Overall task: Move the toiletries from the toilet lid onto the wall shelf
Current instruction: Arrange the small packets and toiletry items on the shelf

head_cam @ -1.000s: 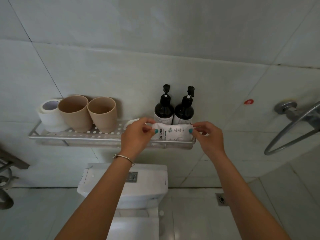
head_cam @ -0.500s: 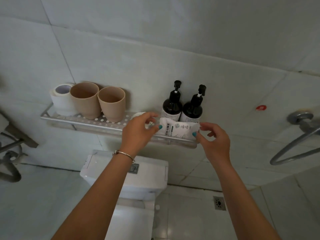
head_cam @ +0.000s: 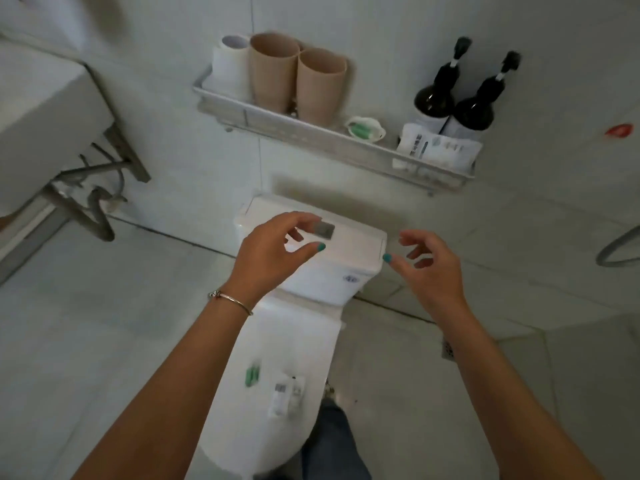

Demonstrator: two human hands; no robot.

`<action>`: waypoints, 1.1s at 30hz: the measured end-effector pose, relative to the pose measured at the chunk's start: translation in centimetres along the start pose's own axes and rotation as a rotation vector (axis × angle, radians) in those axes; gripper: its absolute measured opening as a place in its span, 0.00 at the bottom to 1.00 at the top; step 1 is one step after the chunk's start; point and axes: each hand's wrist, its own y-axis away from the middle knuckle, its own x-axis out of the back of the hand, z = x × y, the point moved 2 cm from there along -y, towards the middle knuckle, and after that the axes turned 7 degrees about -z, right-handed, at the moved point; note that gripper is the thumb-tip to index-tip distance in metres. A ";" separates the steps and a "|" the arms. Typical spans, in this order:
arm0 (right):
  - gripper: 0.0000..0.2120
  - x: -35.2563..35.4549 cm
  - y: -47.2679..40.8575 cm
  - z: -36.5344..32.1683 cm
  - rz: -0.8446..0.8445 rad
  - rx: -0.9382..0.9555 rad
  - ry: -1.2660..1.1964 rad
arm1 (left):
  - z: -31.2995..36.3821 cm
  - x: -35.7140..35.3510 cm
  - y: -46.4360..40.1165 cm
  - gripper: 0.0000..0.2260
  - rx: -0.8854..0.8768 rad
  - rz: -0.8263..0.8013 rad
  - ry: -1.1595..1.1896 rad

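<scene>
The metal wall shelf (head_cam: 311,136) carries a toilet roll (head_cam: 230,65), two beige cups (head_cam: 298,79), a white soap dish (head_cam: 365,129), two dark pump bottles (head_cam: 453,98) and a white wipes pack (head_cam: 438,150) at its right end. On the white toilet lid (head_cam: 277,427) lie a small green item (head_cam: 251,375) and a small white packet (head_cam: 287,394). My left hand (head_cam: 273,254) hovers over the cistern (head_cam: 349,268), fingers loosely curled, holding nothing. My right hand (head_cam: 429,268) hangs beside it, also empty with relaxed fingers.
A white basin (head_cam: 41,126) with pipes underneath stands at the left. A floor drain (head_cam: 448,349) is right of the toilet. A metal hose loop (head_cam: 620,251) shows at the right edge. My jeans leg (head_cam: 332,445) is by the bowl.
Both hands let go of the wipes pack, which now lies on the shelf, and dropped down in front of the cistern. The view tilted down, showing the toilet lid.
</scene>
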 end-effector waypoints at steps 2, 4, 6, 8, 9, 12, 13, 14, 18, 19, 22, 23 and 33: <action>0.19 -2.5 2.8 1.2 -0.069 -0.048 -0.005 | -2.9 -0.3 3.5 0.16 0.066 -0.017 0.027; 0.18 -4.9 5.5 2.8 -0.142 -0.118 -0.017 | -6.0 -0.9 6.9 0.16 0.138 -0.025 0.041; 0.16 -7.6 8.1 4.6 -0.249 -0.195 -0.002 | -9.6 -1.9 10.3 0.15 0.234 -0.025 0.055; 0.15 -10.5 10.4 6.7 -0.362 -0.257 0.023 | -13.5 -3.3 13.6 0.15 0.340 -0.031 0.062; 0.15 -11.8 11.4 7.8 -0.417 -0.284 0.032 | -15.4 -4.2 15.3 0.14 0.388 -0.035 0.061; 0.17 -16.0 14.4 11.5 -0.561 -0.356 0.065 | -20.6 -7.6 19.9 0.14 0.524 -0.065 0.059; 0.17 -17.4 15.3 12.9 -0.599 -0.373 0.073 | -22.1 -9.0 21.2 0.14 0.566 -0.079 0.056; 0.17 -18.9 16.1 14.5 -0.634 -0.391 0.083 | -23.6 -10.6 22.5 0.15 0.603 -0.090 0.058; 0.17 -23.8 19.1 20.3 -0.718 -0.412 0.155 | -28.1 -16.5 26.0 0.17 0.691 -0.079 0.080; 0.17 -24.8 19.6 21.5 -0.721 -0.411 0.183 | -29.0 -17.7 26.4 0.18 0.707 -0.061 0.074; 0.24 -27.2 20.8 24.2 -0.690 -0.461 0.259 | -31.4 -20.6 26.5 0.20 0.753 -0.008 0.055; 0.28 -28.0 21.2 24.8 -0.679 -0.499 0.261 | -32.1 -21.3 26.3 0.21 0.762 0.011 0.046; 0.39 -33.3 24.1 25.7 -0.457 -0.684 0.270 | -34.1 -23.7 23.9 0.18 0.813 0.209 -0.165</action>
